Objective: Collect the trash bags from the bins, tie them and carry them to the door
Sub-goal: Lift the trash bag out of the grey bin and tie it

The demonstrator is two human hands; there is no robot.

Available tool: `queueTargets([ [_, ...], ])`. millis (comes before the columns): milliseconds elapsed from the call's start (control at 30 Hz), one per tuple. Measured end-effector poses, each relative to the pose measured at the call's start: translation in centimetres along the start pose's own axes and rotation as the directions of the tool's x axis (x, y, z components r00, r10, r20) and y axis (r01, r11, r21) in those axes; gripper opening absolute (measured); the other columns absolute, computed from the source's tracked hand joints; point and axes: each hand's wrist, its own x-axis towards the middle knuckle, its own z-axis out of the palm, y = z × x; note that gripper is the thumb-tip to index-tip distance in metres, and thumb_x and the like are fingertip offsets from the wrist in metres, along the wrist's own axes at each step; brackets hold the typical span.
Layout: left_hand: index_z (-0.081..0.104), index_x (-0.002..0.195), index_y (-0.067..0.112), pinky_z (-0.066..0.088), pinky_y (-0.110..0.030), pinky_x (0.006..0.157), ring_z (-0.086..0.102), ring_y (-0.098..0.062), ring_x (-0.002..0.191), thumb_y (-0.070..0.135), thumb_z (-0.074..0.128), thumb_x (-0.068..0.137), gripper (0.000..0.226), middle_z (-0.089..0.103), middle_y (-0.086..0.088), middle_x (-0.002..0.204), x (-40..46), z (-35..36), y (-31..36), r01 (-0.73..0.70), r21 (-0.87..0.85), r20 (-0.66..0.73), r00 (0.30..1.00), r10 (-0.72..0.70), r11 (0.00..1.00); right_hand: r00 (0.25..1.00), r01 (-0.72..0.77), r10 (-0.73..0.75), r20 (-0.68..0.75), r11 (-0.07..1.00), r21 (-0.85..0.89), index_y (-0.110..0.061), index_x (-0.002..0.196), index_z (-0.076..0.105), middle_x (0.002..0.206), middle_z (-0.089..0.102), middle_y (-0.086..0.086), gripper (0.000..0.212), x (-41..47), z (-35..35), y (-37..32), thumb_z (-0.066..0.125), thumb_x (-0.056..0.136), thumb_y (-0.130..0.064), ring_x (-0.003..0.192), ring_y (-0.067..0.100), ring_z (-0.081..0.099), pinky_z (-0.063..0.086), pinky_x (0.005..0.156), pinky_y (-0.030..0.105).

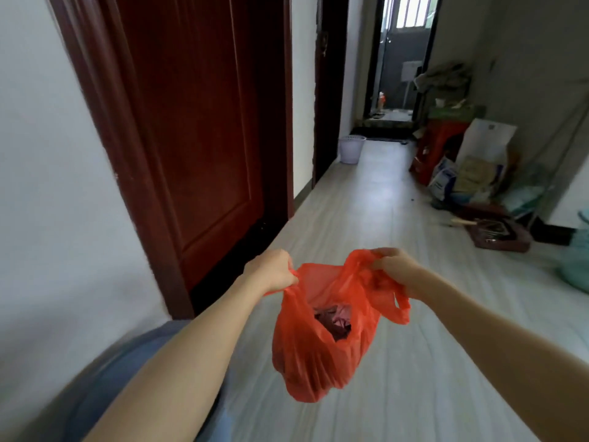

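Note:
An orange plastic trash bag (318, 342) hangs in the air in front of me above the hallway floor. Its mouth is pulled open and dark crumpled rubbish shows inside. My left hand (271, 271) grips the bag's left rim. My right hand (395, 269) grips the right rim, and one handle loop dangles below it. A pale lilac bin (351, 149) stands far down the hall by the left wall.
A dark red wooden door (197, 129) is shut in the left wall close by. Boxes, a red stool and bags (459, 164) are piled along the right wall, with a dark tray (497, 232) on the floor. A green bag (577, 266) sits at the right edge.

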Motion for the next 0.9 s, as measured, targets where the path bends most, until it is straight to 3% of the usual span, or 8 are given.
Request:
queueTargets([
  [100,0.065,0.105,0.012,0.049,-0.032,0.081,0.063,-0.029,0.105,0.018,0.059,0.077,0.029,0.067,-0.009,0.113,0.8,2.8,1.2,-0.043,0.276,0.056,0.998,0.029,0.96,0.998,-0.054,0.042,-0.05,0.965,-0.258,-0.005,0.085,0.064,0.055,0.053,0.006,0.011,-0.1,-2.0,2.5,0.054,0.084,-0.001,0.038,0.013,0.048,0.037,0.036,0.015],
  [200,0.059,0.115,0.011,0.047,-0.033,0.088,0.058,-0.027,0.115,0.017,0.057,0.082,0.034,0.062,-0.01,0.124,1.9,4.8,2.2,-0.079,0.487,0.142,0.99,0.011,0.87,0.992,-0.121,0.095,-0.083,0.899,-0.421,-0.006,0.067,0.063,0.049,0.061,0.004,0.017,0.6,-4.0,4.8,0.056,0.082,-0.006,0.049,0.017,0.059,0.051,0.051,0.022],
  [333,0.06,0.116,0.014,0.045,-0.029,0.085,0.058,-0.023,0.117,0.021,0.058,0.085,0.031,0.062,-0.004,0.124,3.6,6.4,4.0,-0.114,0.631,0.092,0.993,0.073,0.767,0.984,-0.176,0.109,-0.144,0.752,-0.635,-0.002,0.1,0.067,0.098,0.07,0.02,0.025,1.0,-6.5,6.1,0.056,0.081,-0.014,0.089,0.033,0.065,0.052,0.078,0.034],
  [433,0.064,0.11,0.015,0.042,-0.026,0.078,0.06,-0.021,0.113,0.029,0.063,0.083,0.03,0.066,-0.002,0.117,4.6,6.9,5.2,-0.126,0.635,0.05,0.991,0.122,0.763,0.98,-0.198,0.122,-0.156,0.648,-0.736,-0.008,0.114,0.061,0.095,0.067,0.014,0.034,1.0,-8.3,6.3,0.055,0.082,-0.016,0.081,0.031,0.066,0.054,0.075,0.036],
  [533,0.066,0.098,0.016,0.046,-0.029,0.077,0.062,-0.025,0.106,0.032,0.059,0.083,0.023,0.067,-0.007,0.108,4.8,7.1,6.0,-0.1,0.377,0.049,0.995,0.088,0.921,0.958,-0.284,0.255,-0.131,0.786,-0.549,-0.012,0.129,0.046,0.074,0.057,0.011,0.045,1.2,-9.8,6.7,0.05,0.085,-0.003,0.045,0.02,0.059,0.055,0.05,0.032],
  [633,0.059,0.065,0.016,0.042,-0.027,0.064,0.062,-0.024,0.074,0.028,0.064,0.078,0.019,0.062,-0.006,0.07,4.8,7.9,5.9,-0.02,-0.21,0.101,0.994,0.042,0.978,0.946,-0.323,0.306,-0.105,0.903,-0.283,-0.016,0.138,0.034,0.076,0.055,0.015,0.059,0.5,-11.1,6.7,0.046,0.084,0.007,0.035,0.016,0.054,0.049,0.04,0.026],
  [767,0.062,0.074,0.01,0.039,-0.025,0.059,0.05,-0.014,0.056,0.02,0.065,0.083,0.013,0.054,-0.003,0.061,3.2,9.1,6.1,0.083,-0.726,0.104,0.995,-0.011,0.683,0.97,-0.229,0.207,-0.125,0.953,-0.198,-0.014,0.143,0.029,0.089,0.06,0.026,0.07,-1.5,-12.0,6.6,0.042,0.08,0.012,0.051,0.022,0.047,0.043,0.054,0.032],
  [900,0.062,0.094,0.014,0.042,-0.023,0.066,0.055,-0.008,0.062,0.012,0.061,0.085,0.009,0.057,0.002,0.072,1.4,10.0,6.1,0.161,-0.925,0.166,0.986,-0.016,0.345,0.978,-0.168,0.12,-0.172,0.94,-0.298,-0.012,0.143,0.031,0.124,0.055,0.018,0.069,-3.2,-12.4,6.6,0.042,0.08,0.013,0.074,0.024,0.056,0.051,0.072,0.036],
])
